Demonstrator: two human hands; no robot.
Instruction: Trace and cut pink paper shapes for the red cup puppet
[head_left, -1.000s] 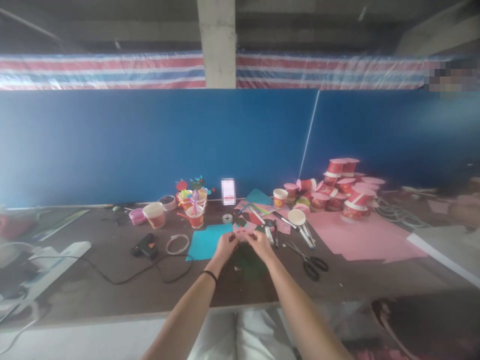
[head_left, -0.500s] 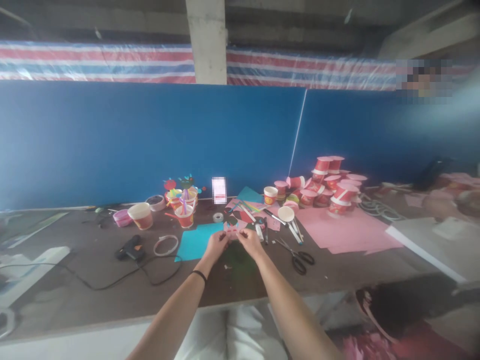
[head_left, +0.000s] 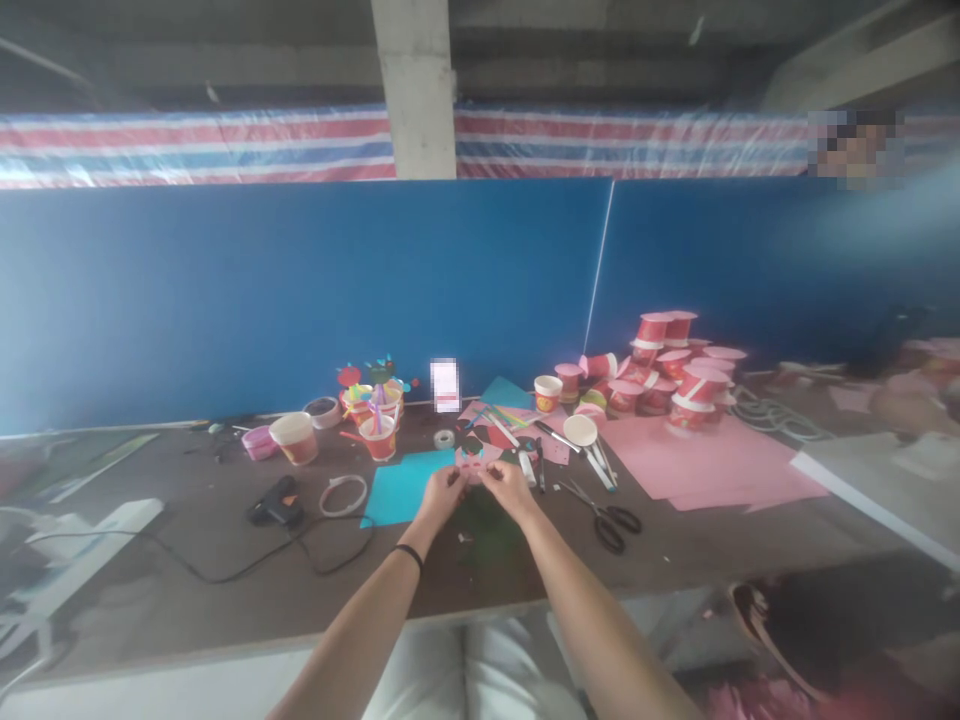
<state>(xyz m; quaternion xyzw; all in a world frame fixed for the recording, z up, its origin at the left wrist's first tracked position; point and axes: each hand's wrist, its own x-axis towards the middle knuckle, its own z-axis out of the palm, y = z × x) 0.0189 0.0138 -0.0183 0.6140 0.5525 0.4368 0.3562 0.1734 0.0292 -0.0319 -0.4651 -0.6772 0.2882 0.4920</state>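
Note:
Between my two hands is a small pink paper piece (head_left: 472, 461) with darker red marks on it. My left hand (head_left: 444, 492) pinches its left side, with fingers closed. On the opposite side, my right hand (head_left: 507, 484) grips the near right edge between thumb and fingers. Under and left of my left hand lies a sheet of turquoise paper (head_left: 401, 488). A dark green paper (head_left: 487, 530) seems to lie on the table below my hands. Black-handled scissors (head_left: 611, 522) rest open to the right of my right hand.
A glue gun (head_left: 276, 503) with its cord and a clear tape roll (head_left: 343, 495) lie left. Paper cups with straws (head_left: 377, 437) stand behind. Markers (head_left: 598, 462), pink sheets (head_left: 690, 470) and stacked red cups (head_left: 694, 400) are on the right. A blue partition (head_left: 300, 290) closes the back.
My view has shifted slightly, so the table things sit a little further right in the picture. Both hands still hold the pink paper piece in nearly the same pose.

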